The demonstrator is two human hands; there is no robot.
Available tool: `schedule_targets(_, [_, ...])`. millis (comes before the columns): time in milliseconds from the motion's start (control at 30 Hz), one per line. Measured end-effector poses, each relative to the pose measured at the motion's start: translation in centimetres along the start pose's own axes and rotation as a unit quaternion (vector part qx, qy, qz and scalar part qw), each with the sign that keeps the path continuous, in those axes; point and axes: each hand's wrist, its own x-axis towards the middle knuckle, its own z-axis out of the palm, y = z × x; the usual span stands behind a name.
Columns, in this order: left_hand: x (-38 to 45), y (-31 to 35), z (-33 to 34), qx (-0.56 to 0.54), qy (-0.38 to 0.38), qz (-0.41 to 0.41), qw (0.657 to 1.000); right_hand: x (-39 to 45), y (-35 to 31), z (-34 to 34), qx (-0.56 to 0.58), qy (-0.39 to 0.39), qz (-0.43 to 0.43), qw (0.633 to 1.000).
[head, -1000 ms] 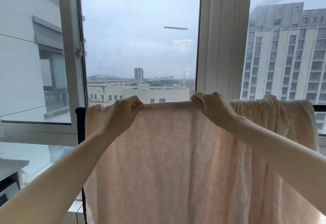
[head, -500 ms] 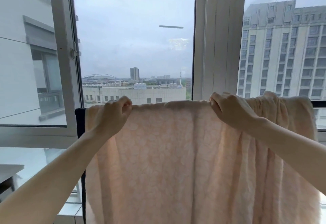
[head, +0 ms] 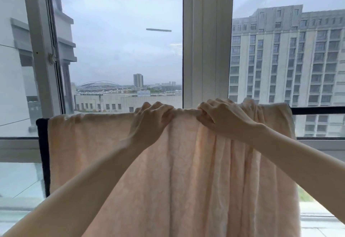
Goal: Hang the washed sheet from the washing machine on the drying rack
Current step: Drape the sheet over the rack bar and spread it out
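You are gripping the peach sheet [head: 115, 162] along its top edge, left hand [head: 151, 119] and right hand [head: 220, 117] pinching it over the black drying rack [head: 317, 110] by the window [head: 207, 50].

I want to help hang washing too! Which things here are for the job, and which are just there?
For the job:
- peach sheet
- black drying rack
- left hand and right hand, both gripping the sheet's top edge

Just there:
- window frame
- tall building outside

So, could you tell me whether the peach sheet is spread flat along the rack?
Partly: the peach fabric sheet lies smooth left, bunched in folds right.
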Motion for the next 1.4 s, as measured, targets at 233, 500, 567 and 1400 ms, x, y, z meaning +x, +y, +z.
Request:
schedule_targets(233, [0.6, 0.7, 0.9, -0.042, 0.007, -0.072, 0.996, -3.1, 6.6, -0.1, -0.03, -0.016, -0.038, 0.999])
schedule_targets(500, [2.4, 6.9, 2.9, -0.016, -0.01, -0.14, 0.99, -6.7, 13.1, -2.2, 0.056, 0.037, -0.066, 0.996])
schedule_targets(567, [3.1, 10.1, 3.8, -0.051, -0.024, -0.115, 0.992, -7.1, 14.3, -2.7, 0.084, 0.026, -0.04, 0.995])
schedule_targets(1400, [5.7, 15.7, 6.9, -0.143, -0.035, -0.063, 0.987, -6.7, 11.7, -2.0, 0.08, -0.009, -0.012, 0.997])
